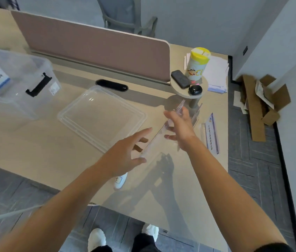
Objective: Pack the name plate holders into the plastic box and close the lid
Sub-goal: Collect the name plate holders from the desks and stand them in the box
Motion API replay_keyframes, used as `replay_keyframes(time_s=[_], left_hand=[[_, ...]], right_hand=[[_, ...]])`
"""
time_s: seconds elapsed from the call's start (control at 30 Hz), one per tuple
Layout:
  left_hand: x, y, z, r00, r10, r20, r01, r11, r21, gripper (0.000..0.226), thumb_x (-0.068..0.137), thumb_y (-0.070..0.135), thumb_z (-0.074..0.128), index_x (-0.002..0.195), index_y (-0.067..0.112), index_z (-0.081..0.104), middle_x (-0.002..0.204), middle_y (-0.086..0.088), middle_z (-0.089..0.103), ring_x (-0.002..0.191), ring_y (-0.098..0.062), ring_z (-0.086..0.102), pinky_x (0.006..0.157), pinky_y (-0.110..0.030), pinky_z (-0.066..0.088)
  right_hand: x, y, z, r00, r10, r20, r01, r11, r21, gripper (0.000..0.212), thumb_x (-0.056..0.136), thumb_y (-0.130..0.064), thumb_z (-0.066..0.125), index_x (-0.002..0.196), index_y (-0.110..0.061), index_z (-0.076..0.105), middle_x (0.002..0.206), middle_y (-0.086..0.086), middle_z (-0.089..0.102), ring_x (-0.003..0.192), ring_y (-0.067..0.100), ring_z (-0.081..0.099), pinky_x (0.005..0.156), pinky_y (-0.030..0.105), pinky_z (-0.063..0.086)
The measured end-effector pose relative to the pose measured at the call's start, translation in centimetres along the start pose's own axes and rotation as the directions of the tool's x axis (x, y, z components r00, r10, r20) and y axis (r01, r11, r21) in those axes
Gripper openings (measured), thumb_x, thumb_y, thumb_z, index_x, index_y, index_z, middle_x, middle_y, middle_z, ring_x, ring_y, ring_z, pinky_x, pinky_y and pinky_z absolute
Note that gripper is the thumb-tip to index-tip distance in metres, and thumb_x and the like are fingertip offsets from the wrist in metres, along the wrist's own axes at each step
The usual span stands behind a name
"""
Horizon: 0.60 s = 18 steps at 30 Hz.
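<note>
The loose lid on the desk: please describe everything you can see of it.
The lid is a clear, colourless rectangle with rounded corners, and it looks like thin moulded plastic. A raised rim and stepped ridges run around its edge. It lies flat on the beige desk, turned at an angle to the desk edge, to the right of the plastic box and apart from it. The left hand hovers near its closest corner; neither hand seems to touch it.
</note>
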<state>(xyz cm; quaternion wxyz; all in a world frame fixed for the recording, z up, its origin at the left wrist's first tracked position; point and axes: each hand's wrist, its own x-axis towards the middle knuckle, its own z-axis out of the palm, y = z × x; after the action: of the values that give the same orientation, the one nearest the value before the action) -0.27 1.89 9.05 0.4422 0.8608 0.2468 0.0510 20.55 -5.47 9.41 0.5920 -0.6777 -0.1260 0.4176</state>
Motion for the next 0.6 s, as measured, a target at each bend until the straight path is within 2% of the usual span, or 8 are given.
replay_keyframes(time_s=[0.1,0.23,0.33,0.4,0.47,0.53,0.57,0.6], left_hand=[[-1.6,-1.7,-2.2,0.998,-0.048,-0.041,0.045,0.996,-0.083,0.098,0.072,0.029,0.086,0.13,0.075,0.022,0.132,0.021,0.048,0.115,0.002,0.05,0.099,-0.027,0.045],[-3.9,-3.5,-5.5,0.995,-0.102,-0.008,0.095,0.944,-0.315,0.097,0.066,0.027,0.092,0.125,0.076,0.033,0.136,0.02,0.048,0.117,-0.006,0.057,0.102,-0.034,0.048],[-6.3,-4.8,-8.2,1.0,-0.01,0.013,0.015,0.864,-0.504,0.09,0.07,0.005,0.087,0.133,0.054,0.047,0.132,0.009,0.058,0.114,-0.015,0.064,0.093,-0.034,0.055],[-8.0,-5.8,-10.2,1.0,0.024,-0.012,-0.027,0.841,-0.541,0.082,0.075,-0.006,0.08,0.134,0.041,0.051,0.128,0.005,0.063,0.114,-0.011,0.064,0.089,-0.026,0.055],[-9.6,-7.1,-12.3,0.999,0.034,-0.033,-0.047,0.821,-0.568,0.079,0.076,-0.008,0.078,0.133,0.041,0.053,0.126,0.01,0.066,0.116,-0.007,0.063,0.09,-0.025,0.055],[-11.2,-8.6,-14.5,0.998,0.038,-0.046,-0.058,0.805,-0.59,0.08,0.077,-0.008,0.077,0.134,0.043,0.052,0.125,0.021,0.065,0.118,-0.004,0.061,0.091,-0.025,0.055],[-12.0,-9.3,-15.4,0.998,0.034,-0.054,-0.06,0.793,-0.606,0.081,0.077,-0.008,0.076,0.134,0.043,0.051,0.125,0.022,0.065,0.118,-0.002,0.061,0.089,-0.023,0.055],[-12.7,-10.0,-16.4,0.998,0.027,-0.065,-0.062,0.778,-0.625,0.081,0.078,-0.01,0.075,0.135,0.042,0.051,0.125,0.018,0.066,0.116,-0.003,0.062,0.088,-0.022,0.055]], right_hand=[[-0.8,-2.1,2.5,0.99,-0.019,0.139,0.017,1.0,0.012,0.076,0.066,-0.048,0.071,0.136,-0.04,0.041,0.129,-0.005,0.053,0.113,0.037,0.058,0.078,0.049,0.058],[-1.7,-4.1,7.1,0.953,-0.04,0.301,0.012,0.996,0.094,0.08,0.058,-0.049,0.069,0.134,-0.036,0.045,0.141,0.01,0.044,0.109,0.04,0.06,0.079,0.05,0.057],[-3.5,-5.1,11.9,0.922,-0.085,0.377,0.047,0.993,0.109,0.087,0.068,-0.044,0.064,0.147,-0.024,0.034,0.133,0.014,0.05,0.111,0.038,0.061,0.092,0.054,0.053],[-4.9,-5.9,15.3,0.913,-0.117,0.39,0.095,0.993,0.077,0.081,0.077,-0.044,0.055,0.151,-0.021,0.03,0.132,0.012,0.053,0.118,0.038,0.058,0.093,0.048,0.053],[-6.1,-6.7,18.6,0.901,-0.145,0.409,0.149,0.989,0.022,0.072,0.08,-0.048,0.052,0.146,-0.022,0.038,0.126,0.005,0.059,0.115,0.029,0.062,0.091,0.043,0.052],[-7.1,-7.5,21.9,0.868,-0.16,0.47,0.201,0.979,-0.038,0.052,0.089,-0.052,0.048,0.133,-0.026,0.05,0.109,-0.01,0.071,0.099,0.011,0.07,0.089,0.04,0.049],[-7.7,-7.9,23.6,0.858,-0.164,0.486,0.218,0.974,-0.056,0.051,0.091,-0.053,0.048,0.135,-0.026,0.049,0.102,-0.014,0.073,0.092,0.006,0.072,0.087,0.039,0.048],[-8.0,-8.2,25.2,0.855,-0.173,0.489,0.233,0.971,-0.063,0.063,0.088,-0.055,0.052,0.143,-0.025,0.043,0.103,-0.013,0.072,0.089,0.006,0.073,0.085,0.038,0.05]])
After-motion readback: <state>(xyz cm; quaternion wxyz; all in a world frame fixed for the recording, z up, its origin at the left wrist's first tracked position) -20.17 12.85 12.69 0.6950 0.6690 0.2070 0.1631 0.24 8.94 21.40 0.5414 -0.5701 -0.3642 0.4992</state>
